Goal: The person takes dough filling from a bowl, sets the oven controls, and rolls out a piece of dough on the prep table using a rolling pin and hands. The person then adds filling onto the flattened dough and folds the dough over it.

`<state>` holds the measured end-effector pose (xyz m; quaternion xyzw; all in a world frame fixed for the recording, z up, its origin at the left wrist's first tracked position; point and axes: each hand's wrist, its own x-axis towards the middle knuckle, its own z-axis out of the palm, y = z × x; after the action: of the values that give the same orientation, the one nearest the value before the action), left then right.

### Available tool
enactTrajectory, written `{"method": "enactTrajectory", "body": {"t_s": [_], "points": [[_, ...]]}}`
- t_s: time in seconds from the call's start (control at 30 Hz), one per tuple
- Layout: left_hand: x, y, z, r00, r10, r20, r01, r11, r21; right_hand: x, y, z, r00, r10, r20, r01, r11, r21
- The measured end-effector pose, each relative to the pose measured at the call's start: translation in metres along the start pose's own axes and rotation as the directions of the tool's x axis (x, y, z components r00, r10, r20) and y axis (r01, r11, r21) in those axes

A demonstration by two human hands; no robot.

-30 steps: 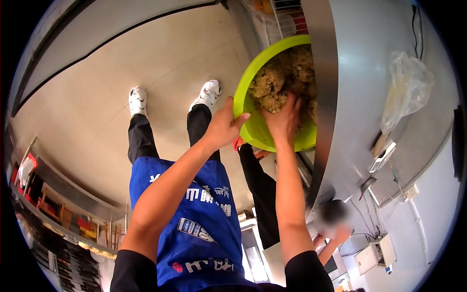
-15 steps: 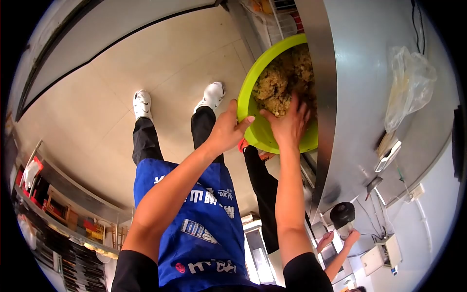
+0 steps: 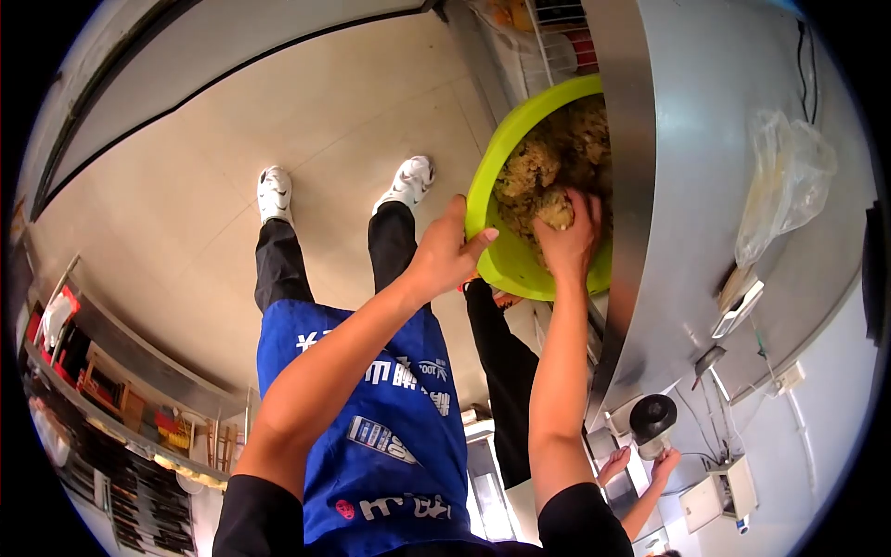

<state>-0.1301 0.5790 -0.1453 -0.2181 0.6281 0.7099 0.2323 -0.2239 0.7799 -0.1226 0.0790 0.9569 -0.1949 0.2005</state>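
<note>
A lime-green basin (image 3: 501,153) juts out from beside the steel counter edge, which hides its right part. Inside lies a lumpy, brownish-yellow food mixture (image 3: 531,167) with bits of green. My left hand (image 3: 449,249) is closed on the basin's near-left rim, thumb over the edge. Down in the basin, my right hand (image 3: 572,238) curls around a pale clump of the mixture (image 3: 556,212); some of its fingertips are hidden in the food.
The steel counter (image 3: 691,213) holds a crumpled clear plastic bag (image 3: 784,186). Wire shelving (image 3: 557,42) stands beyond the basin. Another person's hands (image 3: 640,462) hold a dark round object (image 3: 652,418) at lower right. Shelves with goods (image 3: 130,399) stand at left.
My right hand has gone from fingers spread in the mixture to curled around a clump. The basin and my left hand appear slightly further right and lower in view.
</note>
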Motion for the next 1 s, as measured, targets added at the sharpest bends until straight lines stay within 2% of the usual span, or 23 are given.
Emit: {"method": "enactTrajectory", "body": {"t_s": [0.07, 0.13, 0.27, 0.33, 0.37, 0.4, 0.43, 0.47, 0.5, 0.53, 0.6, 0.63, 0.67, 0.73, 0.8, 0.87, 0.9, 0.93, 0.97, 1.0], "points": [[-0.001, 0.005, 0.000, 0.999, -0.043, 0.027, 0.044, 0.999, -0.016, -0.011, 0.005, -0.003, 0.999, -0.025, -0.039, 0.028, 0.998, 0.052], [-0.001, 0.008, 0.000, 1.000, -0.028, 0.011, 0.028, 1.000, -0.011, -0.023, 0.018, 0.001, 0.950, -0.237, -0.203, 0.255, 0.965, 0.066], [-0.002, 0.010, 0.001, 1.000, -0.023, -0.007, 0.023, 1.000, 0.014, -0.043, 0.034, -0.001, 0.920, -0.259, -0.295, 0.309, 0.942, 0.134], [-0.003, 0.014, -0.002, 0.995, -0.083, 0.047, 0.077, 0.990, 0.117, -0.047, 0.035, -0.005, 0.918, -0.248, -0.308, 0.323, 0.921, 0.219], [-0.003, 0.016, -0.001, 0.995, -0.085, 0.049, 0.079, 0.990, 0.120, -0.048, 0.039, -0.001, 0.951, -0.158, -0.265, 0.256, 0.884, 0.392], [-0.003, 0.018, 0.000, 0.998, -0.052, 0.034, 0.050, 0.996, 0.075, -0.046, 0.036, -0.002, 0.952, -0.153, -0.266, 0.253, 0.884, 0.394], [-0.003, 0.019, 0.001, 1.000, -0.019, 0.018, 0.018, 0.999, 0.031, -0.042, 0.031, -0.003, 0.987, -0.040, -0.155, 0.128, 0.777, 0.617], [-0.002, 0.020, 0.002, 1.000, -0.018, 0.021, 0.017, 0.999, 0.037, -0.037, 0.029, -0.002, 0.999, 0.044, -0.019, -0.012, 0.612, 0.790], [-0.003, 0.020, 0.003, 1.000, -0.021, 0.022, 0.020, 0.999, 0.032, -0.031, 0.036, 0.002, 0.995, 0.056, 0.080, -0.098, 0.538, 0.837], [-0.003, 0.019, 0.002, 1.000, -0.024, 0.020, 0.024, 0.999, 0.027, -0.028, 0.041, 0.006, 0.995, 0.057, 0.080, -0.098, 0.532, 0.841], [-0.003, 0.017, 0.001, 1.000, -0.018, 0.021, 0.017, 0.999, 0.030, -0.024, 0.053, 0.014, 0.927, 0.114, 0.358, -0.368, 0.093, 0.925], [-0.003, 0.015, 0.001, 1.000, -0.012, 0.024, 0.011, 1.000, 0.026, -0.024, 0.065, 0.014, 0.912, 0.062, 0.406, -0.408, 0.022, 0.913], [-0.003, 0.014, 0.002, 1.000, -0.012, 0.026, 0.011, 1.000, 0.028, -0.027, 0.074, 0.014, 0.912, 0.064, 0.405, -0.407, 0.020, 0.913], [-0.002, 0.012, 0.002, 1.000, -0.014, 0.027, 0.014, 1.000, -0.010, -0.039, 0.090, 0.012, 0.867, 0.013, 0.497, -0.476, -0.267, 0.838], [-0.002, 0.009, 0.003, 0.999, -0.026, 0.024, 0.026, 1.000, -0.002, -0.048, 0.098, 0.014, 0.862, -0.022, 0.506, -0.494, -0.260, 0.830], [-0.002, 0.007, 0.006, 0.999, -0.036, 0.024, 0.036, 0.999, 0.002, -0.069, 0.081, 0.008, 0.797, -0.303, 0.523, -0.599, -0.504, 0.622], [-0.002, 0.006, 0.007, 1.000, -0.018, 0.010, 0.018, 0.999, -0.028, -0.081, 0.074, 0.007, 0.797, -0.317, 0.514, -0.591, -0.589, 0.552], [-0.002, 0.008, 0.008, 1.000, -0.002, -0.006, 0.001, 0.998, -0.057, -0.093, 0.064, 0.001, 0.774, -0.287, 0.564, -0.607, -0.591, 0.532], [-0.003, 0.009, 0.007, 1.000, -0.003, -0.008, 0.002, 0.998, -0.057, -0.105, 0.052, -0.004, 0.781, -0.298, 0.549, -0.601, -0.597, 0.530], [-0.005, 0.014, 0.005, 0.995, -0.089, 0.043, 0.092, 0.994, -0.056, -0.117, 0.041, -0.007, 0.786, -0.311, 0.534, -0.597, -0.604, 0.527]]}}
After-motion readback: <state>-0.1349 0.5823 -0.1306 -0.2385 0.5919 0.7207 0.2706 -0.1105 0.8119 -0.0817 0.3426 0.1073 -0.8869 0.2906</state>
